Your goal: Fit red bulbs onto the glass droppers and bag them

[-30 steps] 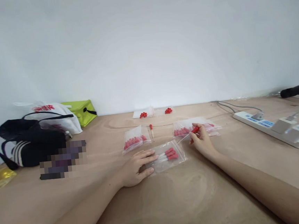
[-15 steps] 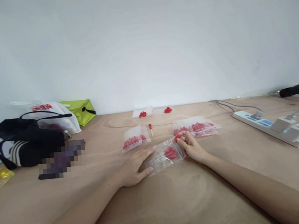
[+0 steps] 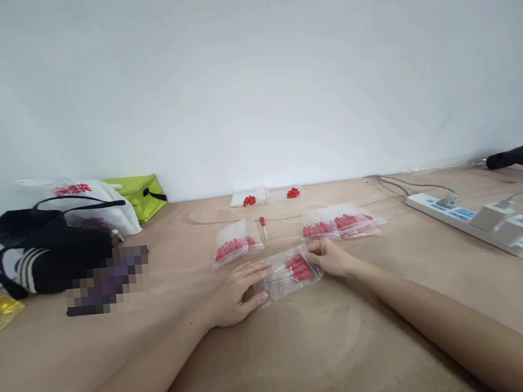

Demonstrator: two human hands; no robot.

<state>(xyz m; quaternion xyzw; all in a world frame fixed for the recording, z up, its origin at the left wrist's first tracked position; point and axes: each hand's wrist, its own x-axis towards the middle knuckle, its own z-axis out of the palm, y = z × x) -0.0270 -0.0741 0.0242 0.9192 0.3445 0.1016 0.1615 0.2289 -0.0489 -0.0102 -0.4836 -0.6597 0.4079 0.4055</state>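
A clear zip bag (image 3: 283, 287) lies on the table, holding several glass droppers with red bulbs (image 3: 299, 267). My left hand (image 3: 239, 292) rests on the bag's left end, fingers spread. At the bag's right, open end, my right hand (image 3: 333, 258) is closed, fingers pinched at its mouth; what they hold is hidden. Beyond the hands lie a filled bag (image 3: 233, 238) on the left and more filled bags (image 3: 341, 219) on the right. Between them is a single red-bulbed dropper (image 3: 263, 229).
Small bags with red bulbs (image 3: 266, 195) lie by the wall. A power strip (image 3: 465, 222) with cables is at right. At left are a black bag (image 3: 60, 256), a white plastic bag (image 3: 101, 201), a green box bag (image 3: 137, 194) and a blurred dark object (image 3: 108, 281).
My right hand has moved slightly left and down; the red bulb that showed at its fingertips is now inside the bag or hidden. My left hand has stayed nearly still.
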